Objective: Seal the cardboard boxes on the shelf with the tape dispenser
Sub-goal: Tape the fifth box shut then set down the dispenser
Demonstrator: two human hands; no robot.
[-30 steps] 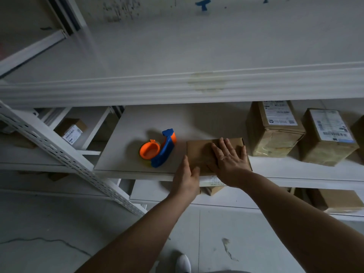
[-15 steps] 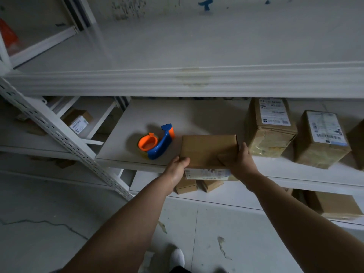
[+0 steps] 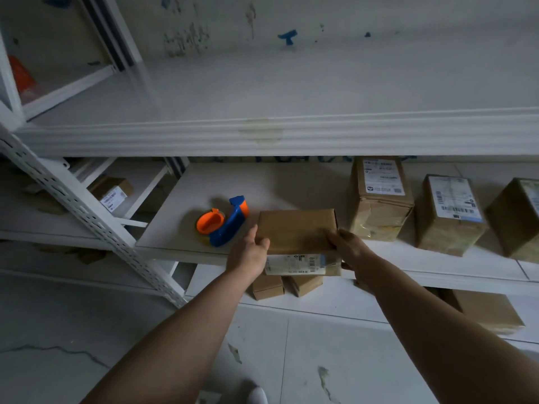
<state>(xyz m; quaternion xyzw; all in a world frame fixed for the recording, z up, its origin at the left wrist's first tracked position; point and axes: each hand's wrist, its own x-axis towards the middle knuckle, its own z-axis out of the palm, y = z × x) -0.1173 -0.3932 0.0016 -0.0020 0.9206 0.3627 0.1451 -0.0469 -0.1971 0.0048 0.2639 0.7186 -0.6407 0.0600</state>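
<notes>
A small flat cardboard box (image 3: 296, 230) sits at the front edge of the white middle shelf (image 3: 180, 228), its white label facing me. My left hand (image 3: 248, 256) grips its left side. My right hand (image 3: 350, 249) grips its right side, fingers curled round the corner. A blue and orange tape dispenser (image 3: 223, 224) lies on the shelf just left of the box, touched by neither hand.
Three taller labelled boxes (image 3: 379, 199), (image 3: 449, 214), (image 3: 516, 217) stand to the right on the same shelf. Small boxes (image 3: 268, 287) lie on the lower shelf. Above hangs the upper shelf beam (image 3: 262, 138); a slanted white upright (image 3: 87, 217) stands at left.
My right hand has slid off the top of the box to its right side. Both hands now hold the box by its sides, its labelled front face turned toward me.
</notes>
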